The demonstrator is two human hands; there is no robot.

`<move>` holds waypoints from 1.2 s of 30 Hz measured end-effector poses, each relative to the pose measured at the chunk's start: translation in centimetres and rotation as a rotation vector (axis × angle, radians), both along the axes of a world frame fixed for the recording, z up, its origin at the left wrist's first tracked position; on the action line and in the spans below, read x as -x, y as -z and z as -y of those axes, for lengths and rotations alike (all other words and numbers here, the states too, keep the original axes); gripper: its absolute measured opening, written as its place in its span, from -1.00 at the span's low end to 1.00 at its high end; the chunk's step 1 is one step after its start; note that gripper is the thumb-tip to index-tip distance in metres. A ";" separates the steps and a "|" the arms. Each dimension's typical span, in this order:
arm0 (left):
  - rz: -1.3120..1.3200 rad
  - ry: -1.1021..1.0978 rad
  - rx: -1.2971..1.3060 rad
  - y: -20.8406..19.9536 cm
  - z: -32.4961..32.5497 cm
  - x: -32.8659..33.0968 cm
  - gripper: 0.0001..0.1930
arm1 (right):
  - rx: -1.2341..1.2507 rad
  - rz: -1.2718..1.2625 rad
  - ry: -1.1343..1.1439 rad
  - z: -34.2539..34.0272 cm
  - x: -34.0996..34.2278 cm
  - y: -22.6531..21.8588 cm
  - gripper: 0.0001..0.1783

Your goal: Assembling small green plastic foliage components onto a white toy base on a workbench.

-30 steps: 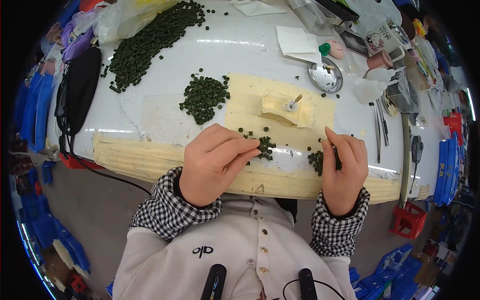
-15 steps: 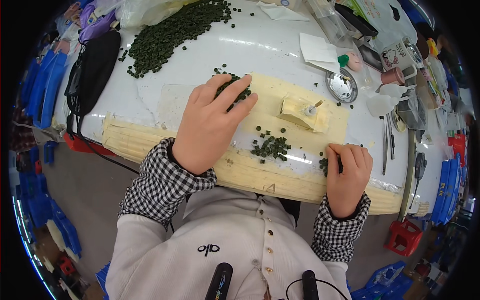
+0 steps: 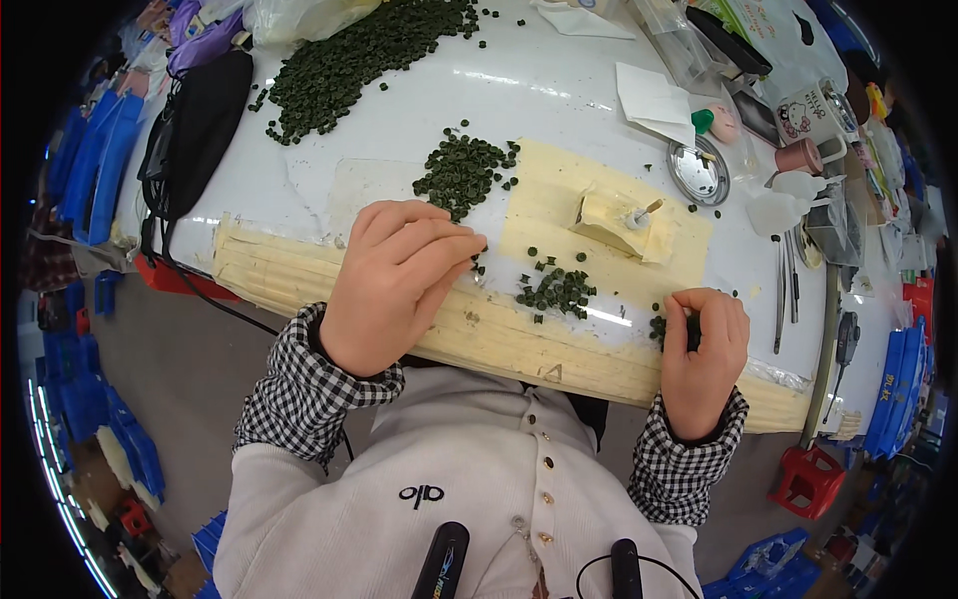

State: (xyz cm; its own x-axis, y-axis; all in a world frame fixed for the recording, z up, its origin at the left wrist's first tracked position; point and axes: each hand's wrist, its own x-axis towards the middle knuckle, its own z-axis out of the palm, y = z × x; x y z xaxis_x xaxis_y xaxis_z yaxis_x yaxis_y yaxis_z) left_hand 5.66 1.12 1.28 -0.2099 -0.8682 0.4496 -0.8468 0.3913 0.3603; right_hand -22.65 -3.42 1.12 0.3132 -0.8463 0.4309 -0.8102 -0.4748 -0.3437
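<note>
In the head view, my left hand [image 3: 389,285] has its fingers drawn together beside a few dark green pieces [image 3: 479,268], just below a middle heap [image 3: 461,172]; I cannot tell whether it pinches any. My right hand [image 3: 707,344] curls in by a small cluster [image 3: 658,326] near the counter [image 3: 539,110] edge, its grip also unclear. Loose pieces [image 3: 559,292] lie between my hands, probably for easy reach; the big pile [image 3: 359,65] sits farther back, likely giving me elbow room
</note>
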 end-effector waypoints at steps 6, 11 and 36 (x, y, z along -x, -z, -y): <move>-0.075 -0.101 0.023 0.0 -0.3 -0.2 -0.83 | -0.011 0.220 -0.051 -0.7 -0.6 0.0 -0.84; -0.023 -0.065 -0.035 -0.8 -0.8 1.0 -0.84 | -0.037 0.255 -0.084 -1.5 -0.9 -0.6 -0.81; -0.777 0.119 -0.382 -0.9 -0.9 3.4 -0.86 | -0.905 1.244 -0.370 -2.5 -1.8 0.0 -0.77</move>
State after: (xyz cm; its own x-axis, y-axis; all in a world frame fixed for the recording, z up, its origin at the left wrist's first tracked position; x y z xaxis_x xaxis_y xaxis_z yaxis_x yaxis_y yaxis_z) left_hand 2.23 2.05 2.22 -0.0641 -0.9805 0.1857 -0.2683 0.1962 0.9432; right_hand -20.81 -0.93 1.14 0.4024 -0.9153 -0.0189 0.2916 0.1478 -0.9450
